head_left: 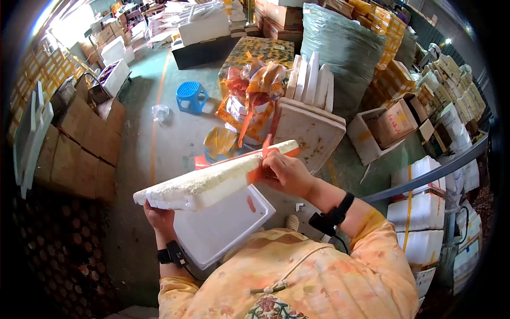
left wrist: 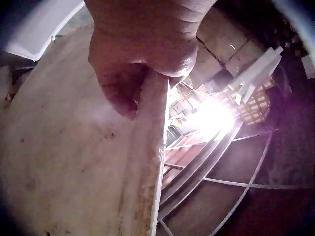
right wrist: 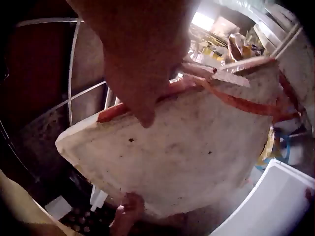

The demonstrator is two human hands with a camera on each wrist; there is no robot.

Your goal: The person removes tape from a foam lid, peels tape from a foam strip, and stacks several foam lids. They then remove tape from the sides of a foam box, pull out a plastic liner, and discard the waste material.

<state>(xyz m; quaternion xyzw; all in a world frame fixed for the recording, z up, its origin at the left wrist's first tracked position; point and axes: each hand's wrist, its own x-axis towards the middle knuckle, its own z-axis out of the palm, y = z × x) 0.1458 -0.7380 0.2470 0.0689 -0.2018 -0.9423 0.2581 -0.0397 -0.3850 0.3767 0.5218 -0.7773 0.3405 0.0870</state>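
A white foam lid (head_left: 196,187) is held up tilted in front of the body, its rough edge facing me. My left hand (head_left: 159,219) grips its lower left corner; in the left wrist view the left hand's fingers (left wrist: 120,93) curl over the rim. Red-orange tape (head_left: 255,174) runs round the lid's right end, and my right hand (head_left: 287,173) pinches it there. Seen from the right wrist, a loose strip of tape (right wrist: 241,104) hangs across the lid's stained face. Below the lid is a smooth white foam piece (head_left: 220,226) with a scrap of red tape.
A bag wrapped in orange tape (head_left: 255,106) stands ahead, with a dirty foam box (head_left: 305,133) beside it. A blue stool (head_left: 192,97) is farther off. Cardboard boxes (head_left: 87,154) line the left; white foam boxes (head_left: 417,212) are stacked at right.
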